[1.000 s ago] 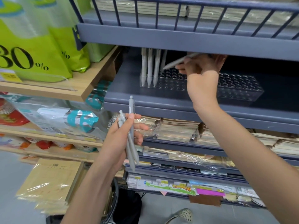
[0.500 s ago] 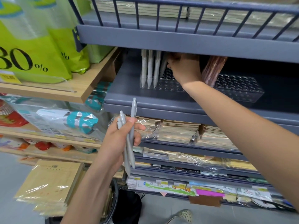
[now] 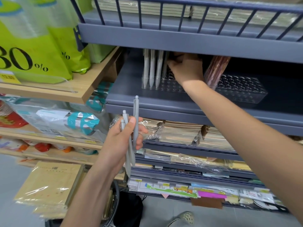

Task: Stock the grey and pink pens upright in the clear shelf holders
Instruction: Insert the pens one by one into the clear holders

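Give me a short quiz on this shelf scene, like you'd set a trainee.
1. True or false: the left hand is empty.
2. Where are the pink pens? A) in the left hand B) leaning in the right clear holder C) nowhere in view
3. How many grey pens does the left hand hold?
Key: 1 false, it holds grey pens. 2 B. 3 three.

On the shelf [image 3: 131, 89], pens [image 3: 152, 68] stand in one holder [image 3: 170, 87]; at its 3 o'clock, a bundle [image 3: 215, 69] leans in a second holder [image 3: 242, 90].
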### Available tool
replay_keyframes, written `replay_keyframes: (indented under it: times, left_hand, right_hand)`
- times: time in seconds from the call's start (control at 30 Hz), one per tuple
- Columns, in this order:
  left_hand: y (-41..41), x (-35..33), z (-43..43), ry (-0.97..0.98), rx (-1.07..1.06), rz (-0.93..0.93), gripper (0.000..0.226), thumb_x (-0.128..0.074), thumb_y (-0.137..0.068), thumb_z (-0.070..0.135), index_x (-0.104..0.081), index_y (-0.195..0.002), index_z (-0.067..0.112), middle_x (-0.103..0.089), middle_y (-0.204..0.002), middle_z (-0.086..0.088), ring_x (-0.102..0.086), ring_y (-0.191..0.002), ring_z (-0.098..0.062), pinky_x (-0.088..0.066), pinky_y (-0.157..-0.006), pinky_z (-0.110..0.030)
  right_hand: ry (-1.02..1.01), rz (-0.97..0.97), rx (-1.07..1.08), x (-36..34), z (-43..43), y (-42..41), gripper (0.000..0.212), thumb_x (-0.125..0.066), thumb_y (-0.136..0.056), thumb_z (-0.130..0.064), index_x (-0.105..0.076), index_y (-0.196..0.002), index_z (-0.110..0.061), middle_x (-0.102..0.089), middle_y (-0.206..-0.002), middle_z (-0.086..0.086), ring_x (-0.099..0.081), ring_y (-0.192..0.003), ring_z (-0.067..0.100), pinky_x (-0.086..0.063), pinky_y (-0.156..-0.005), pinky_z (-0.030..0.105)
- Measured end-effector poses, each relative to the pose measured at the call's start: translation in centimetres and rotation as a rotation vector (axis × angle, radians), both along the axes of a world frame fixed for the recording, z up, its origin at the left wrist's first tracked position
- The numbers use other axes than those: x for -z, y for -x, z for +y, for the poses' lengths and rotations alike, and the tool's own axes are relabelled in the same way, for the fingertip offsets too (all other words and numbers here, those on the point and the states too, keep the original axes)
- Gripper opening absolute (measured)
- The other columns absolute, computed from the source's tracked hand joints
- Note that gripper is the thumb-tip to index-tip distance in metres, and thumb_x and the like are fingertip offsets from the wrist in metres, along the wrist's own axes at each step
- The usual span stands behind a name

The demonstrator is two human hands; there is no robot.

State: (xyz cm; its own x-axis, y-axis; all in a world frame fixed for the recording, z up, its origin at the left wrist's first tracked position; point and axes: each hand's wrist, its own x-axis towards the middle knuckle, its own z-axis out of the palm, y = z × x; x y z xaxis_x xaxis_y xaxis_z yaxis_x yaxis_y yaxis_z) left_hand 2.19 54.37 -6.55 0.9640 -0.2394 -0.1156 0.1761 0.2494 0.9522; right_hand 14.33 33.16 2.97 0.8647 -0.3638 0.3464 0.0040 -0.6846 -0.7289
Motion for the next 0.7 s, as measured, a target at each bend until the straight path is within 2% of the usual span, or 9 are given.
replay_keyframes:
  times: [0.07, 0.13, 0.2, 0.3, 0.37, 0.43, 0.47, 0.57, 0.7]
  left_hand:
    - [0.1, -0.4, -0.1, 0.004, 0.018, -0.027, 0.035, -0.047, -0.104, 0.033, -0.053, -0.113, -0.001, -0.072, -0.077, -0.007, -0.048, -0.051, -0.014, -0.045, -0.049, -0.023]
    - [0.2, -0.6, -0.3, 0.01, 0.027, -0.056, 0.027, -0.048, -0.103, 0.032, -0.049, -0.106, 0.006, -0.075, -0.091, -0.015, -0.049, -0.05, -0.014, -0.046, -0.048, -0.024]
    - [0.2, -0.8, -0.6, 0.009, 0.043, -0.078, 0.023, -0.048, -0.104, 0.032, -0.047, -0.105, 0.009, -0.075, -0.096, -0.018, -0.051, -0.05, -0.016, -0.047, -0.048, -0.025]
    - [0.2, -0.9, -0.9, -0.021, 0.083, -0.117, 0.028, -0.047, -0.104, 0.035, -0.048, -0.111, 0.008, -0.076, -0.097, -0.017, -0.055, -0.052, -0.018, -0.049, -0.049, -0.027]
    - [0.1, -0.9, -1.2, -0.023, 0.096, -0.123, 0.033, -0.047, -0.103, 0.037, -0.049, -0.114, 0.006, -0.076, -0.099, -0.017, -0.06, -0.054, -0.02, -0.051, -0.051, -0.027]
    - [0.0, -0.8, -1.3, -0.026, 0.098, -0.104, 0.033, -0.046, -0.104, 0.036, -0.05, -0.114, 0.005, -0.077, -0.1, -0.016, -0.063, -0.056, -0.021, -0.052, -0.051, -0.027]
    - [0.0, -0.7, -1.4, -0.022, 0.097, -0.085, 0.029, -0.046, -0.104, 0.036, -0.05, -0.111, 0.007, -0.077, -0.098, -0.015, -0.061, -0.053, -0.021, -0.05, -0.049, -0.026]
    - [0.1, -0.1, -1.4, -0.046, 0.075, -0.05, 0.02, -0.047, -0.104, 0.031, -0.05, -0.106, 0.012, -0.073, -0.081, -0.008, -0.045, -0.044, -0.015, -0.038, -0.041, -0.021]
    - [0.2, 0.2, -1.7, -0.082, 0.051, -0.075, 0.015, -0.047, -0.106, 0.026, -0.054, -0.103, 0.012, -0.065, -0.073, -0.001, -0.038, -0.044, -0.011, -0.031, -0.041, -0.02]
  right_hand:
    - [-0.049, -0.068, -0.015, 0.0, 0.6, 1.7, 0.006, -0.064, -0.089, -0.029, -0.069, -0.09, -0.026, -0.07, -0.085, -0.011, -0.066, -0.084, 0.012, -0.045, -0.077, 0.02]
    - [-0.04, 0.01, -0.234, 0.5, 1.6, 4.1, 0.01, -0.068, -0.084, -0.038, -0.068, -0.076, -0.032, -0.069, -0.072, -0.015, -0.064, -0.07, 0.003, -0.049, -0.073, 0.024]
    - [0.03, 0.157, -0.508, 1.2, 2.4, 6.3, 0.017, -0.069, -0.082, -0.047, -0.074, -0.077, -0.031, -0.071, -0.073, -0.015, -0.063, -0.069, -0.001, -0.051, -0.072, 0.024]
    - [0.016, 0.25, -0.694, 1.7, 2.8, 8.1, 0.027, -0.073, -0.085, -0.04, -0.076, -0.083, -0.014, -0.07, -0.077, 0.006, -0.053, -0.067, 0.002, -0.046, -0.066, 0.031]
    - [-0.06, 0.25, -0.714, 1.7, 2.5, 8.5, 0.026, -0.074, -0.086, -0.032, -0.074, -0.085, -0.007, -0.069, -0.081, 0.015, -0.054, -0.069, 0.007, -0.048, -0.068, 0.032]
    - [-0.207, 0.197, -0.66, 1.7, 2.2, 8.8, 0.02, -0.071, -0.089, -0.024, -0.072, -0.086, -0.005, -0.069, -0.076, 0.01, -0.056, -0.065, 0.009, -0.048, -0.063, 0.026]
    - [-0.325, 0.159, -0.613, 1.7, 1.9, 9.0, 0.017, -0.068, -0.092, -0.02, -0.07, -0.087, -0.004, -0.07, -0.078, 0.011, -0.057, -0.062, 0.011, -0.047, -0.058, 0.024]
    - [-0.623, 0.087, -0.509, 1.7, 1.2, 9.2, 0.012, -0.06, -0.097, -0.013, -0.063, -0.095, -0.001, -0.07, -0.087, 0.022, -0.061, -0.061, 0.02, -0.051, -0.057, 0.03]
    - [-0.68, 0.181, -0.561, 2.7, 1.2, 10.2, 0.018, -0.065, -0.092, -0.006, -0.062, -0.106, 0.004, -0.072, -0.088, 0.021, -0.068, -0.068, 0.022, -0.06, -0.066, 0.033]
